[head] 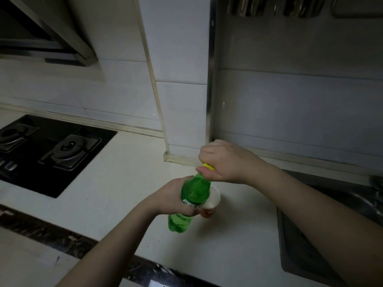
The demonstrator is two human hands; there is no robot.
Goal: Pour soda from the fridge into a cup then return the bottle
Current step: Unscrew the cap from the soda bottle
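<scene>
A green soda bottle [193, 193] is held above the white counter [116, 189], tilted slightly with its top to the right. My left hand [172, 197] wraps around its labelled middle. My right hand [226, 162] is closed over the yellow cap [208, 167] at the bottle's top. Just behind and right of the bottle stands a white paper cup [212, 198] with a reddish base, partly hidden by the bottle. I cannot tell whether the cup holds anything.
A black gas hob [51, 150] with two burners lies on the left of the counter. A steel sink [306, 241] sits at the right. Tiled walls and a projecting corner pillar [182, 100] stand behind. The counter's dark front edge [68, 239] runs below.
</scene>
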